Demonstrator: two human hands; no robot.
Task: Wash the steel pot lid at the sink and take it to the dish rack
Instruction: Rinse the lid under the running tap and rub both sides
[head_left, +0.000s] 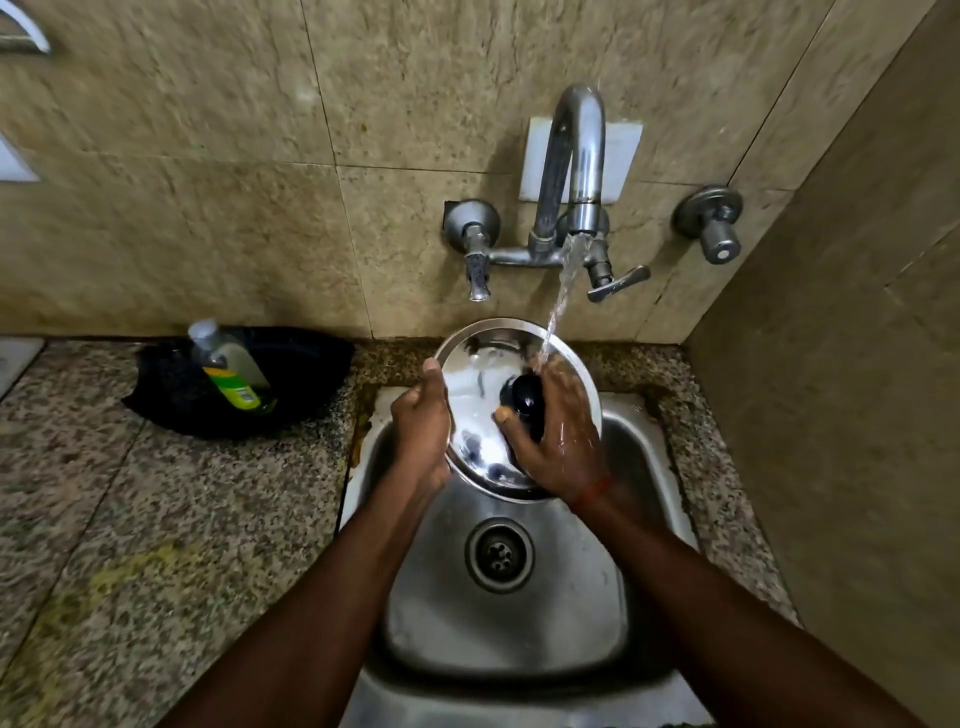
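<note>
A round steel pot lid (475, 410) with a black knob (525, 399) is held tilted over the far end of the steel sink (644, 467). My left hand (422, 423) grips the lid's left rim. My right hand (563, 439) lies over the lid's right side, its thumb and fingers curled around the black knob. Water runs from the tap (576, 156) onto the lid's upper right and over my right hand. No dish rack is in view.
A black tub (311, 374) with a green-labelled soap bottle (228, 369) sits on the granite counter (156, 519) to the left of the sink. Tiled walls close in behind and on the right. The sink drain (500, 555) lies below the lid.
</note>
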